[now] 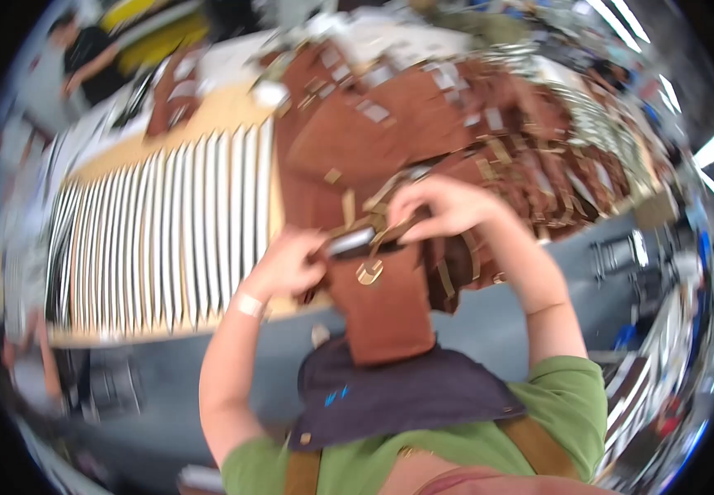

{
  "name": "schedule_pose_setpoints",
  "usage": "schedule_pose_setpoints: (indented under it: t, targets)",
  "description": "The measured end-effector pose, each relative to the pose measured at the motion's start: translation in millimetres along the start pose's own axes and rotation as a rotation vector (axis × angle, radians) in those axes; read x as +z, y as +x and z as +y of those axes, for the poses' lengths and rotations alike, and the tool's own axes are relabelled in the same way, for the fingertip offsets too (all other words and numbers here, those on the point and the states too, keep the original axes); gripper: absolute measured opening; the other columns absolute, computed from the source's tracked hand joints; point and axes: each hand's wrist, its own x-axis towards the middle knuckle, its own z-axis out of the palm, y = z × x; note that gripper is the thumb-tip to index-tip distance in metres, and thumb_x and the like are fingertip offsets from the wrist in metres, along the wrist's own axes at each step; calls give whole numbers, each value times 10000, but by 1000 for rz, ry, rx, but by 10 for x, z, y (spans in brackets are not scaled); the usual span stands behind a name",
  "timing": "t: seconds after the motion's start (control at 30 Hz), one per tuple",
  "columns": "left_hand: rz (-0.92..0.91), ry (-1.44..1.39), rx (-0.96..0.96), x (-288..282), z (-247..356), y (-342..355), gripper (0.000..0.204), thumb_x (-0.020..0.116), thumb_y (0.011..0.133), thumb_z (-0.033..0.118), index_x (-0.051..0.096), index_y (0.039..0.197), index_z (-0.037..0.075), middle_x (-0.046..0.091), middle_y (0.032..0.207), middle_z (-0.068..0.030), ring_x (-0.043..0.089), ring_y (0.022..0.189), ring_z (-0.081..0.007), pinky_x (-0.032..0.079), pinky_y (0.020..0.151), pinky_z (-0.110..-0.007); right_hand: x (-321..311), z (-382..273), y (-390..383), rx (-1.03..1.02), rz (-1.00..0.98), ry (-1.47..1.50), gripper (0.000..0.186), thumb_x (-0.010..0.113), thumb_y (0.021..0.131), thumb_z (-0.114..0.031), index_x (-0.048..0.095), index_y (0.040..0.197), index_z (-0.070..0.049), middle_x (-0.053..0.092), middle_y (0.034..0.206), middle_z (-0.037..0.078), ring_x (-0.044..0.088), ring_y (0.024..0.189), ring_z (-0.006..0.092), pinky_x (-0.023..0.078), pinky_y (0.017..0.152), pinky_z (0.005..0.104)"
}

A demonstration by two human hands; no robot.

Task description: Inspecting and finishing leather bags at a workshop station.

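A brown pouch (382,318) with a gold-coloured round fitting (369,271) and a pale strip (349,242) at its opening hangs in front of my dark apron (406,392). My left hand (295,264) is closed on the pouch's upper left edge, its fingertips partly hidden. My right hand (435,210) pinches the upper right of the pouch by a narrow strap; motion blur hides exactly what lies between those fingers. Just beyond my hands, a large heap of brown pieces (373,132), some with tan straps and pale labels, covers much of the table.
Long rows of pale, narrow upright strips (176,239) line the left of the wooden table (225,103). More brown items (180,91) lie behind them. A person in black (85,58) stands at the back left; another person (27,371) is at the lower left. Chairs (617,247) stand right.
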Motion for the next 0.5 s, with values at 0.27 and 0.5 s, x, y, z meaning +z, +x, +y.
schedule_pose_setpoints:
  t: [0.27, 0.5]
  targets:
    - [117, 318, 76, -184, 543, -291, 131, 640, 648, 66, 635, 779, 70, 553, 668, -76, 545, 692, -271, 379, 769, -368, 29, 168, -12, -157, 23, -32, 248, 750, 811, -45, 637, 1031, -54, 664, 808, -10, 559, 750, 66, 445, 726, 245]
    - [-35, 59, -276, -176, 670, -209, 298, 652, 786, 110, 625, 1074, 38, 644, 884, -132, 625, 907, -303, 479, 837, -364, 106, 456, -6, -7, 118, -8, 227, 716, 793, -34, 628, 1002, -50, 645, 741, -24, 530, 684, 54, 440, 646, 242]
